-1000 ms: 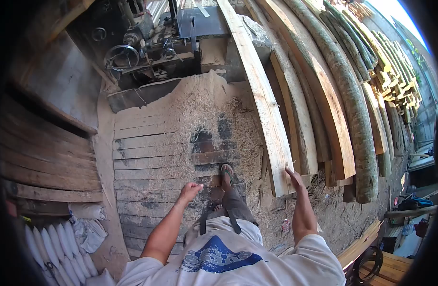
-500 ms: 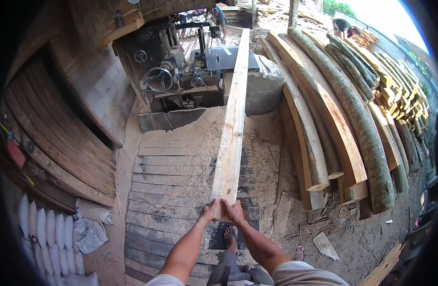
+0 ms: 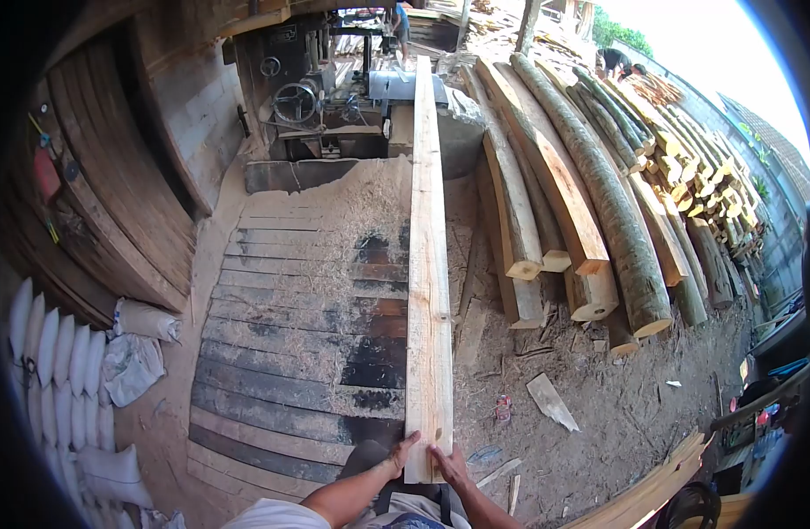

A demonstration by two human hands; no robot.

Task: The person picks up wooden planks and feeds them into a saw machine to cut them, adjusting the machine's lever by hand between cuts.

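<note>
A long sawn wooden plank (image 3: pixel 428 291) stretches away from me toward the sawmill machine (image 3: pixel 312 97). Its far end reaches over the machine's metal table (image 3: pixel 389 86). My left hand (image 3: pixel 404 455) grips the left edge close to the near end. On the opposite edge, my right hand (image 3: pixel 449 464) holds the same plank. The fingers of both hands are partly hidden beneath the wood.
Squared beams and a round log (image 3: pixel 590 181) lie in a pile to the right. White sacks (image 3: pixel 66 353) are stacked at left. Slatted floorboards (image 3: pixel 290 326) carry sawdust. A person (image 3: pixel 401 26) stands behind the machine, and another person (image 3: pixel 613 60) bends at the back right.
The plank's near end has come back toward me and its far end has shifted left in view. Both hands stay on it. My view has moved back from the machine.
</note>
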